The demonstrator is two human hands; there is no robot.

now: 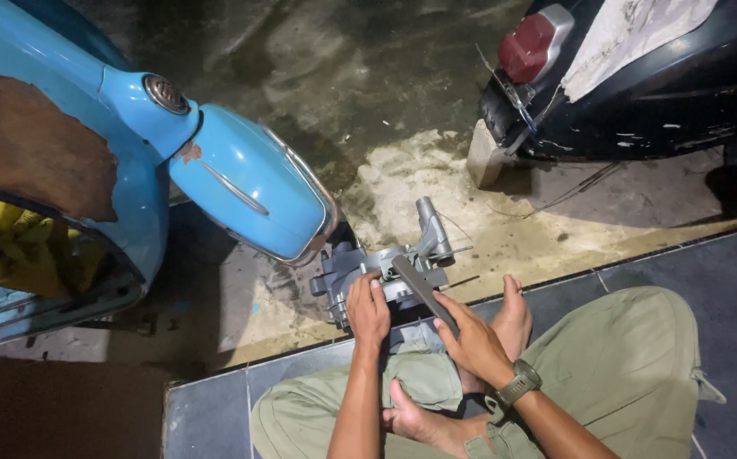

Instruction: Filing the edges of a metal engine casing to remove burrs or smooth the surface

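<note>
A grey metal engine casing (pixel 385 272) is resting at the edge of the dark tiled step (pixel 207 416), just in front of the seated person's crossed legs and close beside the front mudguard of a blue scooter (pixel 245 183). A flat metal file (pixel 423 293) is lying diagonally across the casing's upper face. The left hand (pixel 368 310) is pressing down on the casing, its fingers curled over the near edge and gripping it. The right hand (pixel 470 340), wearing a wristwatch (pixel 517 382), is closing around the lower end of the file; the handle itself is hidden within the fist, so its shape cannot be made out. Both bare feet are showing between the knees of the olive trousers (pixel 632 365). Beyond the casing, a stained concrete floor (pixel 402 178) is extending outward. At upper right, the rear of a black scooter (pixel 640 85) with a red tail light (pixel 528 47) is standing well apart from the hands.
</note>
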